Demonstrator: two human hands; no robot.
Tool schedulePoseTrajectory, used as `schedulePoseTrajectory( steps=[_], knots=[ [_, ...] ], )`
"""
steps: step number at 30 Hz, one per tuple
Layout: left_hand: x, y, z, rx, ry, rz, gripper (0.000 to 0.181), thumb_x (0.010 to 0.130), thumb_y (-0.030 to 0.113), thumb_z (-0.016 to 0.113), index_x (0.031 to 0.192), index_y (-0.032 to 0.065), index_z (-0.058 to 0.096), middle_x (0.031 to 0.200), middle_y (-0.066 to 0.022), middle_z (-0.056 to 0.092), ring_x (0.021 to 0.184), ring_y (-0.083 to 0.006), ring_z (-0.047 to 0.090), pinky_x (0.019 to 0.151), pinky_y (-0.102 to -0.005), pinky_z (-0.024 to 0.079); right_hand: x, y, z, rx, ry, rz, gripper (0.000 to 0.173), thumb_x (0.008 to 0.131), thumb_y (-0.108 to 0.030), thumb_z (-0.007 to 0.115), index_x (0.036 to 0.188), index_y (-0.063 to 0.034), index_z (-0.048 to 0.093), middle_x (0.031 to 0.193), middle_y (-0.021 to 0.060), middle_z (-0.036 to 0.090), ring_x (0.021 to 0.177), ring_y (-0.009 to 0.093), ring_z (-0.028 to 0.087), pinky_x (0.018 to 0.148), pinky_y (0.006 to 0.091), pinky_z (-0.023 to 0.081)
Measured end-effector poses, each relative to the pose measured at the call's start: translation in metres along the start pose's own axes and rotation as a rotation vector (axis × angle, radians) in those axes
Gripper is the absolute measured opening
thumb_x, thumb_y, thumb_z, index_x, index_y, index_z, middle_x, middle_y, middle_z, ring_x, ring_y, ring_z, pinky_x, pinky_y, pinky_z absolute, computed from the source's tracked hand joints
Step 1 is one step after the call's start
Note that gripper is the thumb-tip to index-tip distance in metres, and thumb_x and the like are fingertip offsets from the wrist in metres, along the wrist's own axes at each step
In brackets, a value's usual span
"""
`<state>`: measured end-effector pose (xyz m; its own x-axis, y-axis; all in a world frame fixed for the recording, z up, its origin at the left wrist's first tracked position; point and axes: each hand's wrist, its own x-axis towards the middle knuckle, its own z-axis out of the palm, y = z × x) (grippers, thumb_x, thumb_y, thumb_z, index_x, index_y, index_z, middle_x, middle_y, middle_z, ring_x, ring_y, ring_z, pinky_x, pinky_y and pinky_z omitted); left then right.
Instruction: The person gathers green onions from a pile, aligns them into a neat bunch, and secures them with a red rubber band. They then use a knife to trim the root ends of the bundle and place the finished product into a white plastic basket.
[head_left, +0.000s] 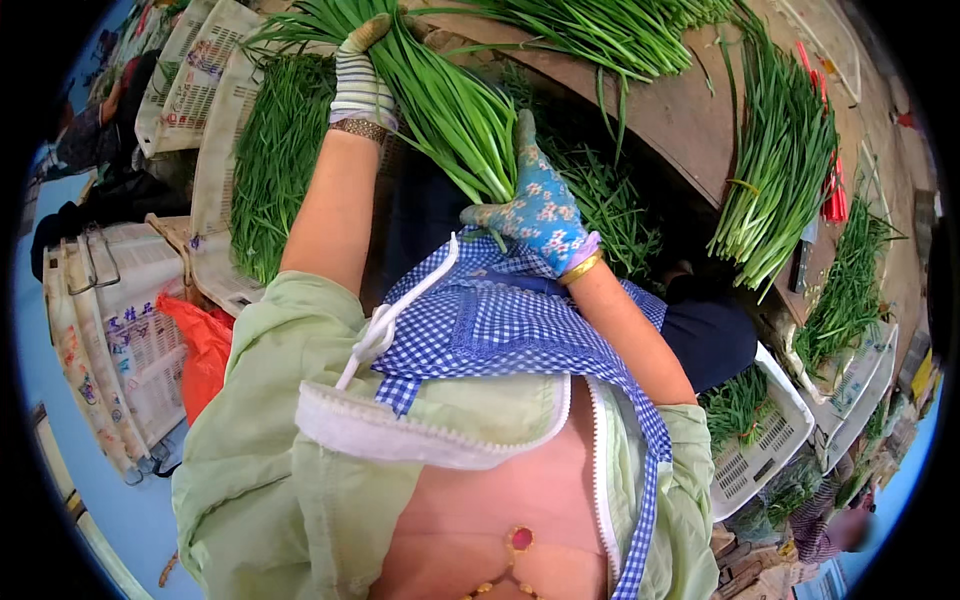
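A bundle of long green leaves, likely garlic chives (450, 105), lies slantwise between my two gloved hands. My left hand (365, 71), in a striped glove, grips it around the leaves near the top of the view. My right hand (532, 199), in a blue flowered glove, is at the pale stem ends, thumb and fingers spread on either side of them; the palm side is hidden. Another bunch of chives (784, 161) rests on the brown table (675, 127) at the right, beside red ties (834, 191) and a knife (801, 262). More chives (600, 34) lie at the table's far side.
A plastic crate (214, 150) holding loose greens (277, 165) stands at the left, near stacked crates (142, 337) and a red plastic bag (199, 345). A white crate (784, 442) with tied greens stands at the lower right. Another person (817, 525) is beyond it.
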<state>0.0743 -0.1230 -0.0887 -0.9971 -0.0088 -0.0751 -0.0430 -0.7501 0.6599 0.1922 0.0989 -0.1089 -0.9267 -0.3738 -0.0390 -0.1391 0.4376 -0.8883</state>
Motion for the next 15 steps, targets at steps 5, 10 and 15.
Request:
schedulePoseTrajectory(
  steps=[5, 10, 15],
  knots=[
    [-0.006, 0.007, 0.000, 0.046, 0.077, -0.140, 0.020, 0.073, 0.018, 0.063, 0.081, 0.0001, 0.064, 0.076, -0.0154, 0.064, 0.065, -0.0282, 0.062, 0.066, -0.0434, 0.055, -0.007, -0.007, 0.017, -0.106, -0.049, 0.121, 0.115, 0.054, -0.031, 0.079, 0.138, 0.0019, 0.007, 0.122, 0.0264, 0.045, 0.105, 0.038, 0.051, 0.088, 0.0387, 0.043],
    [-0.003, 0.004, 0.012, 0.048, 0.336, -0.079, 0.018, 0.074, 0.015, 0.063, 0.086, 0.0020, 0.062, 0.079, -0.0129, 0.064, 0.066, -0.0267, 0.062, 0.063, -0.0414, 0.054, 0.003, -0.003, 0.012, -0.260, 0.001, 0.223, 0.095, 0.063, -0.017, 0.066, 0.141, -0.0101, 0.011, 0.089, 0.0206, 0.062, 0.073, 0.038, 0.060, 0.069, 0.0404, 0.049],
    [0.023, 0.010, 0.033, 0.266, 0.425, -0.124, 0.034, 0.077, 0.027, 0.064, 0.099, 0.0029, 0.058, 0.092, -0.0133, 0.062, 0.082, -0.0280, 0.060, 0.071, -0.0437, 0.052, 0.019, -0.016, -0.035, -0.080, -0.111, 0.287, 0.075, 0.066, -0.013, 0.066, 0.132, -0.0059, 0.032, 0.097, 0.0158, 0.062, 0.084, 0.027, 0.061, 0.075, 0.0339, 0.048]
  ],
)
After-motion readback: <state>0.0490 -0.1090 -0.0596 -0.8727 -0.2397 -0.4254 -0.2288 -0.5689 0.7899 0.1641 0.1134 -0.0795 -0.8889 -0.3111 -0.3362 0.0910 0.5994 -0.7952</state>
